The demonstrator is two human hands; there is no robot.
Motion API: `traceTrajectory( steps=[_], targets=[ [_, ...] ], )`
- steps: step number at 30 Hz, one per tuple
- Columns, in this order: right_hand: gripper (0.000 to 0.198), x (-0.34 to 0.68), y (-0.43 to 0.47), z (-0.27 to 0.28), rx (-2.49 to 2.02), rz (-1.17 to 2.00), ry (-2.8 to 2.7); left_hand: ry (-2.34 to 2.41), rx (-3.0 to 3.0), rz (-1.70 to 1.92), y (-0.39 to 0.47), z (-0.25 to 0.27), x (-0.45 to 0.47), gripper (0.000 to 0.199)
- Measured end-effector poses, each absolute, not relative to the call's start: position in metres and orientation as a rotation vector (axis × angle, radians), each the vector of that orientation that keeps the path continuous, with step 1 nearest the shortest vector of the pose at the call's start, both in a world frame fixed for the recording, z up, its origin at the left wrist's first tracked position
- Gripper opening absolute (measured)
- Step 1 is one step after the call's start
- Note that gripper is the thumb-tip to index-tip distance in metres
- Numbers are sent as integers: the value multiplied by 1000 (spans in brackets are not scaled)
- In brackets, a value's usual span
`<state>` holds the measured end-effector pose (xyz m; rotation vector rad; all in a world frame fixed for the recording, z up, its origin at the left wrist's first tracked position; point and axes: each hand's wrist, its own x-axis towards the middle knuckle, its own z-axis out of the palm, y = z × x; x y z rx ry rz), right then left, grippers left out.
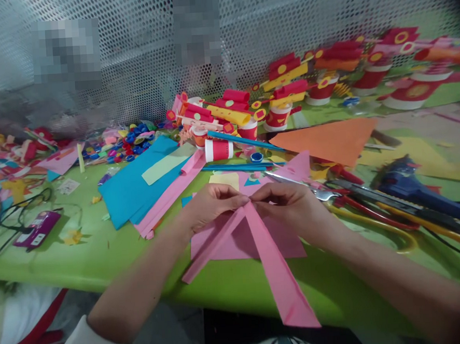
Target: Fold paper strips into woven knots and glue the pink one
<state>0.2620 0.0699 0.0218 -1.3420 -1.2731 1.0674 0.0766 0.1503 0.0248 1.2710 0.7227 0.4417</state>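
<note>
A long pink paper strip hangs bent in a narrow upside-down V, its peak pinched between both hands. My left hand is closed, thumb and forefinger on the peak from the left. From the right, my right hand pinches the same spot, its fingertips almost touching the left ones. One leg of the strip slants down left; the wider one reaches past the table's front edge. Beneath the hands lies a flat pink paper sheet. Just beyond them are scissors and a small pink piece of paper.
A green table holds blue paper, orange paper and a tipped red-and-white paper cup. On the right lie a blue glue gun and yellow-handled scissors. Decorated cups stand along the back. A purple power strip with cables sits left.
</note>
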Motion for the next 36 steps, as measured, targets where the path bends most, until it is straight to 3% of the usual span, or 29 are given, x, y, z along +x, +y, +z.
traceTrajectory(
  steps=[8, 14, 36],
  targets=[
    [16, 265, 71, 24, -1366, 1053, -1300, 787, 1878, 578, 137, 34, 78, 27],
    [16, 268, 72, 20, -1403, 964, -1360, 725, 1884, 525, 138, 32, 78, 15],
    [12, 267, 71, 16, -1338, 1015, -1341, 798, 1968, 491, 136, 39, 76, 19]
  ],
)
